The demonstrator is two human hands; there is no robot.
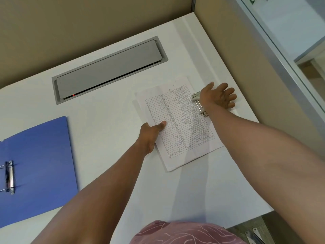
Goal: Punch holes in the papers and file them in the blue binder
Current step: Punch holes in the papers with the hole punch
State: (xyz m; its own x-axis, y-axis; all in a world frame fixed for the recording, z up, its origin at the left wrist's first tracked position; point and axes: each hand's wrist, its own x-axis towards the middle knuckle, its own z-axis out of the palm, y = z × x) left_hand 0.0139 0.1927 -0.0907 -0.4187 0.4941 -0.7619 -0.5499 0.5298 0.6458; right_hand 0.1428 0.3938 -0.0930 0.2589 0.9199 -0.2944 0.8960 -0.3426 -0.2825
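Those thin, floppy printed sheets [177,124] look ready to skew unless kept flat, left hand [151,132] pinching their edge while the right hand [218,96] presses flat-fingered on the hole punch [197,101].

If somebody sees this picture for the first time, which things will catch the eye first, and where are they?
Two bare arms reach over the white desk: the right hand presses flat on a silver metal hole punch at the right, and the left hand pinches the printed white paper sheets whose far edge meets the punch. The open blue ring binder lies at the left edge, and a long grey cable flap sits behind.
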